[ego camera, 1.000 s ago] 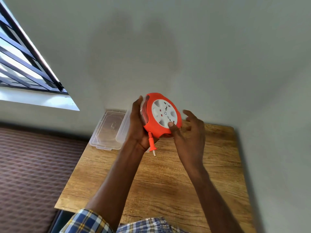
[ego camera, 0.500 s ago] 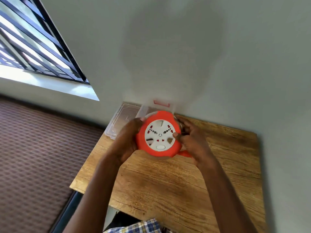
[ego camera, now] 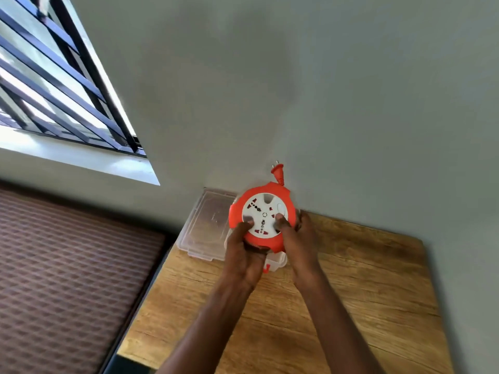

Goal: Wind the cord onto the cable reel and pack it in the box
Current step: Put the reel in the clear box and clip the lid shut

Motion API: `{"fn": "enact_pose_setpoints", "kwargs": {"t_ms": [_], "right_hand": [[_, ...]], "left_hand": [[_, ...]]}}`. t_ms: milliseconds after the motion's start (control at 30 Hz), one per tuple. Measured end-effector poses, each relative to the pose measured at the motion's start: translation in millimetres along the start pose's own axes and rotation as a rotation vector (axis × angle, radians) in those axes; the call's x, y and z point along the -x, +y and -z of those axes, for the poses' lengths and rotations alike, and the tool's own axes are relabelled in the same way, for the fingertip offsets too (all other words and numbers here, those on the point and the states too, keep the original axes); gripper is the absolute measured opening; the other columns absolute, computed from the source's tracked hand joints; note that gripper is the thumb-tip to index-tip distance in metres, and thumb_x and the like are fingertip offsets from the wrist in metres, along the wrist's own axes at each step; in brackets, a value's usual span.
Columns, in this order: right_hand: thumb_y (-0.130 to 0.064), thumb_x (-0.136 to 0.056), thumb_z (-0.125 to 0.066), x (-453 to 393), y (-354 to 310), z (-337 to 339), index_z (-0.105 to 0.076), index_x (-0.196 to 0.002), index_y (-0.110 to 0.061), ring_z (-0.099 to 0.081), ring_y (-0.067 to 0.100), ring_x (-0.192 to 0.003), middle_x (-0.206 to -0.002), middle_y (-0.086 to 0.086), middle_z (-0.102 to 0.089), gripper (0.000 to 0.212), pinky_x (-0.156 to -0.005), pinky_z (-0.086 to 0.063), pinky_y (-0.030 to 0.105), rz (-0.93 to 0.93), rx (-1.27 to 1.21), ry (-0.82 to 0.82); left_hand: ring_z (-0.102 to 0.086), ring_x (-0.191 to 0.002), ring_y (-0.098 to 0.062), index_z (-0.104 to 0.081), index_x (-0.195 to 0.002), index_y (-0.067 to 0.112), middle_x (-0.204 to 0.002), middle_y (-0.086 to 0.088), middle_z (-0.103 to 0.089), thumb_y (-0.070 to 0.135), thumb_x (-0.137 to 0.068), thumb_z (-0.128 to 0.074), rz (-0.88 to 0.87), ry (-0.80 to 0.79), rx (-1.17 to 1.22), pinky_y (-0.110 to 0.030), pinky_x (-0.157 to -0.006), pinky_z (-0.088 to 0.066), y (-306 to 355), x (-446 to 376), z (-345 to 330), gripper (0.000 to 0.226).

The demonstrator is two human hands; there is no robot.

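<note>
An orange cable reel [ego camera: 237, 211] with a white socket face is held up near the far left corner of the wooden table [ego camera: 351, 279]. My left hand [ego camera: 243, 255] grips its lower left rim, thumb on the white face. My right hand [ego camera: 295, 238] grips its lower right side, thumb on the face too. The orange plug [ego camera: 278, 172] sticks up above the reel's top edge. Under and behind the reel sits a clear plastic box [ego camera: 278, 263] with an orange latch [ego camera: 266, 268]; the reel and my hands hide most of it. No loose cord shows.
The box's clear lid [ego camera: 205, 228] lies open to the left, overhanging the table's edge. A grey wall rises directly behind the table. A barred window [ego camera: 54, 90] is at upper left, and brown patterned flooring [ego camera: 67, 265] lies left of the table.
The reel has turned in my hands so the plug moved from the lower right side to the top. Both hands have shifted to the reel's lower rim, over the box.
</note>
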State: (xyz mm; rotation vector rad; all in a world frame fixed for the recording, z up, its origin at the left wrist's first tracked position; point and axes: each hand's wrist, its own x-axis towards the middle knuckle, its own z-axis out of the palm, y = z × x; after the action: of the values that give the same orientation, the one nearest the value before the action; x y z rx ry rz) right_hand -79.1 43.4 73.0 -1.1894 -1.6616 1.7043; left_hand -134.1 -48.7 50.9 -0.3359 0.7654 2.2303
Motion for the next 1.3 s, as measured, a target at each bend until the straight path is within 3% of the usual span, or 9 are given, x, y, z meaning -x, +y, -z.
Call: {"fn": "enact_pose_setpoints", "kwargs": {"t_ms": [100,233,367,533,667,900,967,1067,1300], "right_hand": [[-0.019,-0.094,-0.072,-16,6,-5,-0.061,-0.131,-0.023,-0.071,0.019,-0.103,-0.123,0.002,-0.07,0.039,-0.084,-0.063,0.041,-0.032,0.059,0.04],[-0.011,-0.096,-0.067,-43,6,-4,-0.058,-0.14,-0.017,-0.065,0.01,-0.093,-0.131,0.007,-0.066,0.045,-0.075,-0.057,0.027,-0.056,0.258,-0.062],[-0.012,-0.097,-0.064,-59,10,-15,-0.048,-0.149,-0.02,-0.06,0.02,-0.112,-0.145,0.006,-0.058,0.055,-0.079,-0.053,0.027,-0.012,0.478,-0.124],[-0.027,-0.098,-0.056,-72,14,-39,-0.04,-0.151,-0.022,-0.06,0.031,-0.124,-0.145,0.009,-0.058,0.056,-0.093,-0.051,0.036,-0.033,0.755,-0.228],[-0.026,-0.092,-0.059,-82,17,-49,-0.045,-0.144,-0.023,-0.06,0.023,-0.101,-0.135,0.008,-0.062,0.054,-0.078,-0.053,0.036,-0.125,0.716,-0.243],[-0.022,-0.093,-0.054,-93,31,-49,-0.047,-0.146,-0.018,-0.06,0.028,-0.118,-0.14,0.01,-0.06,0.053,-0.1,-0.053,0.046,-0.232,0.595,-0.262],[-0.027,-0.094,-0.052,-95,33,-49,-0.046,-0.148,-0.022,-0.058,0.03,-0.123,-0.143,0.008,-0.058,0.054,-0.104,-0.05,0.049,-0.211,0.613,-0.29],[-0.033,-0.096,-0.05,-94,37,-50,-0.042,-0.151,-0.025,-0.057,0.032,-0.126,-0.146,0.007,-0.056,0.057,-0.105,-0.049,0.049,-0.155,0.664,-0.311],[-0.031,-0.104,-0.05,-97,58,-49,-0.037,-0.155,-0.02,-0.054,0.033,-0.133,-0.153,0.008,-0.051,0.054,-0.105,-0.048,0.042,-0.025,0.795,-0.271]], "left_hand": [[-0.074,-0.111,-0.041,-0.06,-0.138,0.007,-0.128,-0.025,-0.073,0.006,-0.096,-0.064,-0.003,0.043,-0.293,-0.045,-0.079,-0.065,11,-11,11,0.043],[-0.079,-0.092,-0.024,-0.065,-0.121,0.015,-0.112,-0.015,-0.079,0.026,-0.097,-0.076,-0.126,0.025,-0.939,-0.03,-0.065,-0.06,47,-34,33,0.029],[-0.065,-0.071,-0.018,-0.071,-0.088,0.008,-0.08,-0.008,-0.072,0.034,-0.091,-0.082,-0.302,0.094,-1.322,-0.034,-0.066,-0.049,67,-53,37,0.029],[-0.07,-0.077,-0.027,-0.072,-0.083,0.004,-0.079,-0.009,-0.072,0.039,-0.087,-0.086,-0.305,0.145,-1.356,-0.042,-0.07,-0.056,72,-64,35,0.038],[-0.072,-0.076,-0.022,-0.076,-0.091,0.008,-0.08,-0.004,-0.074,0.044,-0.086,-0.086,-0.358,0.195,-1.433,-0.034,-0.062,-0.052,66,-68,39,0.038],[-0.061,-0.077,-0.017,-0.074,-0.08,0.01,-0.085,-0.003,-0.068,0.048,-0.089,-0.082,-0.489,0.184,-1.711,-0.026,-0.059,-0.041,40,-68,34,0.039],[-0.065,-0.093,-0.028,-0.075,-0.086,0.01,-0.098,-0.011,-0.071,0.053,-0.093,-0.074,-0.459,0.178,-1.826,-0.038,-0.076,-0.053,37,-70,35,0.044],[-0.055,-0.118,-0.032,-0.072,-0.112,0.01,-0.127,-0.011,-0.058,0.063,-0.099,-0.06,-0.459,0.184,-2.093,-0.043,-0.095,-0.049,32,-68,33,0.056],[-0.066,-0.106,-0.028,-0.057,-0.129,0.007,-0.137,-0.012,-0.05,0.057,-0.093,-0.074,-0.416,0.211,-2.05,-0.033,-0.078,-0.054,27,-68,28,0.064]]}}
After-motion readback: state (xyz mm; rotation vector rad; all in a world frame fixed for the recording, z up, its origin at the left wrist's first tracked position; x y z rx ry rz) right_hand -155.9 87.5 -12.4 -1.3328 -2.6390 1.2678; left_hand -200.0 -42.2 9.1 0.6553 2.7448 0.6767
